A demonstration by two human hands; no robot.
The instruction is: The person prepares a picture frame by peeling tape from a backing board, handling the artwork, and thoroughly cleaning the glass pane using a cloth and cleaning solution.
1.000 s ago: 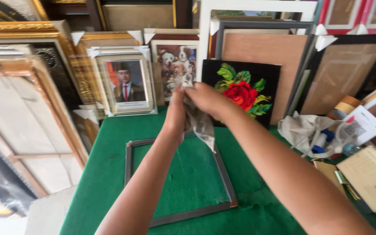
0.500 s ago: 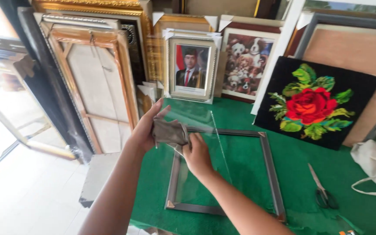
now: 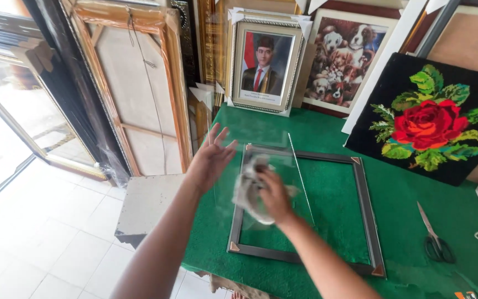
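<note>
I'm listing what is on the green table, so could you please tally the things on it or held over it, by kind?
Empty dark frame: 1
Glass pane: 1
Cloth: 1
Scissors: 1
Framed portrait: 1
Rose needlework panel: 1
Total: 6

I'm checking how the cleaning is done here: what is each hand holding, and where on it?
The left hand steadies a clear glass pane at its left edge, palm spread. The right hand grips a bunched grey cloth against the pane's face.

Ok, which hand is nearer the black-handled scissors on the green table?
Right. The right hand, with a grey cloth, is closer to the black-handled scissors; the left hand is farther left.
</note>
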